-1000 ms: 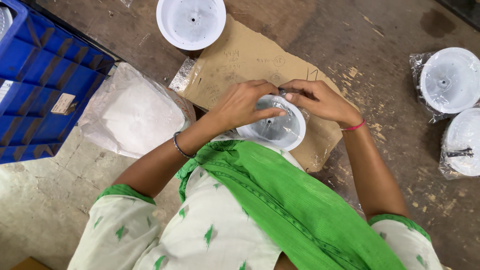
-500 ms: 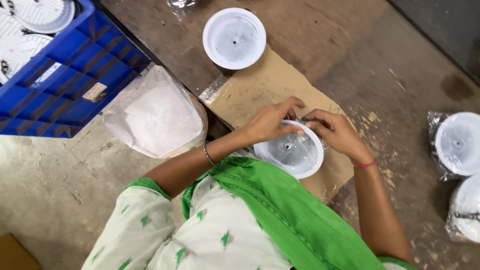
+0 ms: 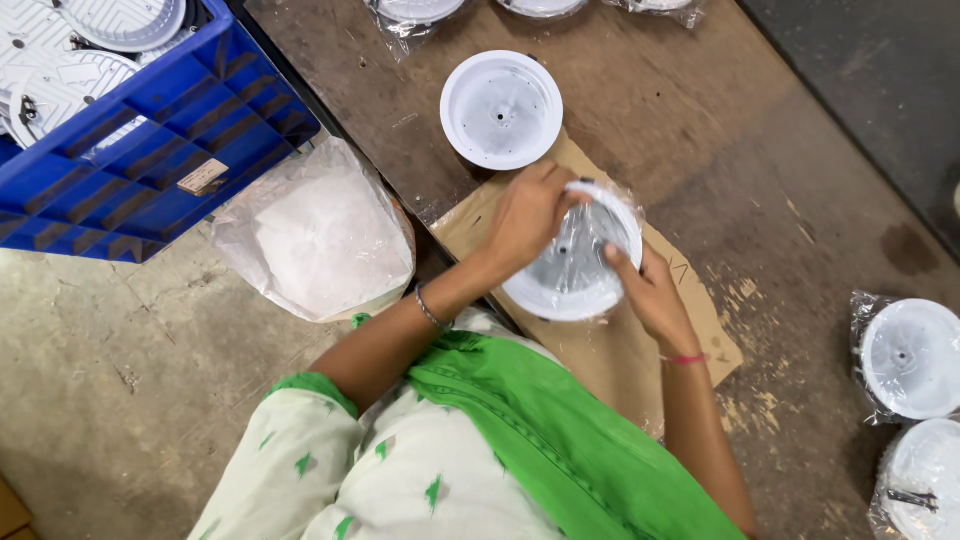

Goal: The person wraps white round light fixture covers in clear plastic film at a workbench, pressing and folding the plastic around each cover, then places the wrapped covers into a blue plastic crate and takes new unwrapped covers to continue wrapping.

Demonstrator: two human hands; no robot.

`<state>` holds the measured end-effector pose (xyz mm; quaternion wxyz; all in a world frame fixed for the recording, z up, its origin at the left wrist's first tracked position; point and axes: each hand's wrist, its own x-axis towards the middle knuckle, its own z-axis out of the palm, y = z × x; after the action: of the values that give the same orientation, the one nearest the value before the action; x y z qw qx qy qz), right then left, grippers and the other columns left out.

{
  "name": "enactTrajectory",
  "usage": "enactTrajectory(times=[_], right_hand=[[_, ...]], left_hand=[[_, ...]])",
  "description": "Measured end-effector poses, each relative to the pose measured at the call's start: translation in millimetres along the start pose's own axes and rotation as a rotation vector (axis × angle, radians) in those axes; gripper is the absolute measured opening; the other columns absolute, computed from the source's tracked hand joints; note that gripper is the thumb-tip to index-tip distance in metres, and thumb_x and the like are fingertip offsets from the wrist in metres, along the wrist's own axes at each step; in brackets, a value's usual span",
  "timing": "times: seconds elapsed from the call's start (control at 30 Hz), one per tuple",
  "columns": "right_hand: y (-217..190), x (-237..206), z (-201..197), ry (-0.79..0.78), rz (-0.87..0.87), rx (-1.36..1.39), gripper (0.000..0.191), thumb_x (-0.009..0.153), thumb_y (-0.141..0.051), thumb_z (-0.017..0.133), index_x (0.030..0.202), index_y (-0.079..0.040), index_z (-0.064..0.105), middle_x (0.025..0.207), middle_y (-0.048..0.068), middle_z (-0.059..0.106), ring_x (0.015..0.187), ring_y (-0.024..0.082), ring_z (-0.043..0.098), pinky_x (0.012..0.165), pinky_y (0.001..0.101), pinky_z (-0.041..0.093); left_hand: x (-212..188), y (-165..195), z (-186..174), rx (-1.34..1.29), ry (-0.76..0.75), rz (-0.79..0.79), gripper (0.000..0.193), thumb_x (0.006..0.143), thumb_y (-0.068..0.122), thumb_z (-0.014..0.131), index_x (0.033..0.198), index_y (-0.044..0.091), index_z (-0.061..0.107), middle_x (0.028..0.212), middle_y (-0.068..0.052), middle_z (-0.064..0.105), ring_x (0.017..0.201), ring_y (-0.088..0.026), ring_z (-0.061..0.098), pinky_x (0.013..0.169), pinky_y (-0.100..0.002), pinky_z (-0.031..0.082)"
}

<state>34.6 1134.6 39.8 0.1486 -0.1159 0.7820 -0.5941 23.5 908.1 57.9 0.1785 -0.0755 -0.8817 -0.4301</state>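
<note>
a: what was the surface like?

b: a worn, scuffed brown table (image 3: 700, 110), with a sheet of cardboard (image 3: 690, 330) lying on it in front of the person, and a concrete floor to the left.

a: and the hands?

b: both were on a round white dish in clear plastic wrap (image 3: 572, 268), held over the cardboard. the left hand (image 3: 528, 212) was closed over its upper left edge, fingers curled on the rim at the top. the right hand (image 3: 655, 295) gripped the lower right edge, thumb pressed on the inside face.

a: was the dish flat?

b: no, tilted, its hollow side facing up toward the camera.

a: anything beside it?

b: a bare white dish (image 3: 501, 108) lay on the table just beyond the cardboard's far end, near the left hand. a plastic bag (image 3: 320, 235) of white stuff sat on the floor by the table's edge, and a blue crate (image 3: 150, 170) holding more white round pieces stood further left.

a: and to the right?

b: two more wrapped dishes (image 3: 905, 360) at the right edge, well apart from the hands.
</note>
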Motion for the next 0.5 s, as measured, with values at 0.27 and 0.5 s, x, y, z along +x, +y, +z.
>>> enactTrajectory(times=[0.27,0.5], right_hand=[[40.2,137.0,-8.7,0.297,0.117,0.793,0.035,0.106,-0.014,0.055,0.134,0.008,0.057,0.131,0.021,0.067,0.113,0.027,0.074,0.099,0.0423,0.064],[54.8,246.4,-18.4,0.097,0.133,1.031,0.045,0.109,-0.028,0.051,0.146,-0.004,0.049,0.149,0.017,0.058,0.139,0.035,0.057,0.117,0.0607,0.047]], left_hand=[[9.2,-39.6,-96.8,-0.025,0.191,-0.122,0.069,0.101,0.030,0.077,0.156,0.009,0.041,0.151,-0.021,0.047,0.114,-0.031,0.068,0.094,-0.041,0.057],[-105.4,-171.2,-180.3,0.034,0.479,-0.429,0.046,0.102,0.013,0.071,0.143,0.005,0.051,0.135,-0.017,0.058,0.093,-0.025,0.071,0.083,-0.038,0.057]])
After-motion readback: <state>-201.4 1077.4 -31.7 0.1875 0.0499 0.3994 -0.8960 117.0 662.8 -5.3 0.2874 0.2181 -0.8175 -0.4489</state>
